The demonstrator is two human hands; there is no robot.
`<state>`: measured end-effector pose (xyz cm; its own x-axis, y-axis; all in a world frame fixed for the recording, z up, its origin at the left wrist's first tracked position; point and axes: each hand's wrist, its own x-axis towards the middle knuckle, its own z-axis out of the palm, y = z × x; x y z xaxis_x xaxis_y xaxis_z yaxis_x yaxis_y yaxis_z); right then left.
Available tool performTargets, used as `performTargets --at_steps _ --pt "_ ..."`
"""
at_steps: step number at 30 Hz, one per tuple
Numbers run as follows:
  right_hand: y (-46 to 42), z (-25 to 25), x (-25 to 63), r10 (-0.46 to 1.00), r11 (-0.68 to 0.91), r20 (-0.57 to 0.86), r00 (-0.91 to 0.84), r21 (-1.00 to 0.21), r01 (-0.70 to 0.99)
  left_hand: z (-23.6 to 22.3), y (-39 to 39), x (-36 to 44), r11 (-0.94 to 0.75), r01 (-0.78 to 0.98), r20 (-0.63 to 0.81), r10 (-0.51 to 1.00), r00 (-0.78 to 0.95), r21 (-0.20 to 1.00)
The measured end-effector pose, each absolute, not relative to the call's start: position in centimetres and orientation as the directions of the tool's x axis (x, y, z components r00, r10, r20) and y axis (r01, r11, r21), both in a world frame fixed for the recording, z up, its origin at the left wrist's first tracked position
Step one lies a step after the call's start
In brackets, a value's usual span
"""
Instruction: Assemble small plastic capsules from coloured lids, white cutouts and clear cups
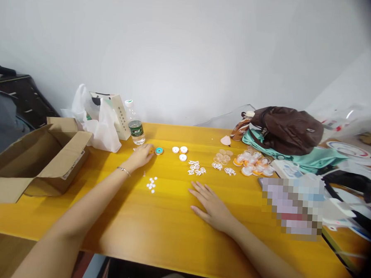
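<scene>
While our left hand [142, 156] touches an orange piece [152, 150], we cannot tell its grip | teal-centred disc [159, 151] just right | white cut-outs [197, 168] farther right | our right hand [211, 206] spread, empty, near them on the table [156, 228]

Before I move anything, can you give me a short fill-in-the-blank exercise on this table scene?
A bracelet circles the person's ____ wrist.
The right hand lies palm ____ on the table.
The water bottle bears a mainly ____ label.
The small white discs lie ____ the left forearm and the right hand.
Missing words: left; down; green; between.
</scene>
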<state>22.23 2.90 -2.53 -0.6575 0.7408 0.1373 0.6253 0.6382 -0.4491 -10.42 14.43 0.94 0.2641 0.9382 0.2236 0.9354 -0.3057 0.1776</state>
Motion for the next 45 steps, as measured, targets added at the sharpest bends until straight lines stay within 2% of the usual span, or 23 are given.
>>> performTargets --at_steps 5,11,14,17,19,23,27,30,32,35,39,45 --pt "2.8 -2.6 22.4 0.736 0.643 0.148 -0.66 -0.458 0.614 0.2 15.7 -9.7 -0.253 0.954 0.186 0.957 0.223 0.159" --pt "2.9 -2.7 22.3 0.733 0.649 0.162 -0.661 -0.456 0.609 0.9 12.3 -8.4 -0.291 0.939 0.208 0.945 0.252 0.183" --pt "3.1 -2.9 22.3 0.729 0.66 0.142 -0.669 -0.402 0.634 1.3 8.6 -6.1 -0.351 0.908 0.234 0.925 0.299 0.228" --pt "3.2 -2.9 22.3 0.724 0.671 0.137 -0.676 -0.368 0.644 1.2 4.6 -2.9 -0.524 0.796 0.234 0.851 0.47 0.304" --pt "3.2 -2.9 22.2 0.724 0.672 0.13 -0.678 -0.354 0.65 0.8 2.5 -1.1 -0.577 0.751 0.223 0.816 0.533 0.32" --pt "3.1 -3.0 22.2 0.728 0.669 0.122 -0.674 -0.338 0.662 -0.1 1.1 0.6 -0.62 0.695 0.285 0.784 0.551 0.364" --pt "3.1 -2.9 22.2 0.726 0.673 0.122 -0.677 -0.333 0.661 0.5 1.9 -1.7 -0.587 0.716 0.371 0.804 0.464 0.378" --pt "3.0 -2.9 22.2 0.721 0.677 0.129 -0.681 -0.341 0.652 1.1 3.2 -6.9 -0.479 0.789 0.45 0.844 0.293 0.384" --pt "3.0 -3.0 22.3 0.726 0.672 0.146 -0.672 -0.356 0.649 0.9 4.0 -11.1 -0.303 0.869 0.532 0.845 0.056 0.39" --pt "3.2 -3.3 22.1 0.746 0.65 0.174 -0.642 -0.395 0.649 -0.2 5.0 -16.4 -0.038 0.915 0.46 0.873 -0.165 0.401" --pt "3.9 -3.5 20.7 0.798 0.586 0.2 -0.569 -0.478 0.654 -2.1 6.1 -18.5 0.035 0.877 0.275 0.943 -0.187 0.478" --pt "4.2 -3.6 18.7 0.8 0.58 0.233 -0.553 -0.539 0.611 -2.2 6.4 -17.3 0.024 0.872 0.313 0.928 -0.202 0.489"
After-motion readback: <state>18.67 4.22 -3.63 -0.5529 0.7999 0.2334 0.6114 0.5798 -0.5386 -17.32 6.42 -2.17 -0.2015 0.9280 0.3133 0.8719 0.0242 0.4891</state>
